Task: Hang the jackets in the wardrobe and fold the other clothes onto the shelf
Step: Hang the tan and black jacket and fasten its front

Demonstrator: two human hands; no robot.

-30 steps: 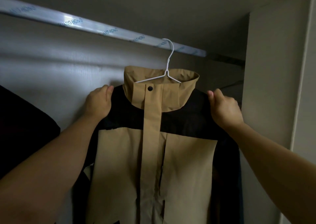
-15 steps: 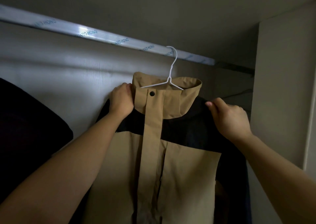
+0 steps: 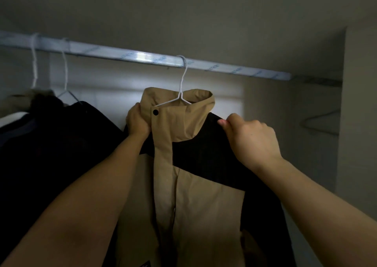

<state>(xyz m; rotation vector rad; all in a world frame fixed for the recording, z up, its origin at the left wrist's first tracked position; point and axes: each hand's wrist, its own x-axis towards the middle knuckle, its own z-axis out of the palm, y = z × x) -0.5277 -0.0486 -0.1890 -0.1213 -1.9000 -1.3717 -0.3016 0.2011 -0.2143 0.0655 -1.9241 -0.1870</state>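
Both arms raised: left hand [image 3: 138, 121] grips jacket [image 3: 195, 185] collar, right hand [image 3: 252, 139] pinches shoulder.

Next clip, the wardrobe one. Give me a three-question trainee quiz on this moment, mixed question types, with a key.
1. True or false: the white hanger carrying the jacket is hooked over the rail.
2. The left hand grips the jacket at its: A) hem, B) collar, C) cuff.
3. Fill in: the right hand pinches the jacket's black ____.
Key: 1 true; 2 B; 3 shoulder.
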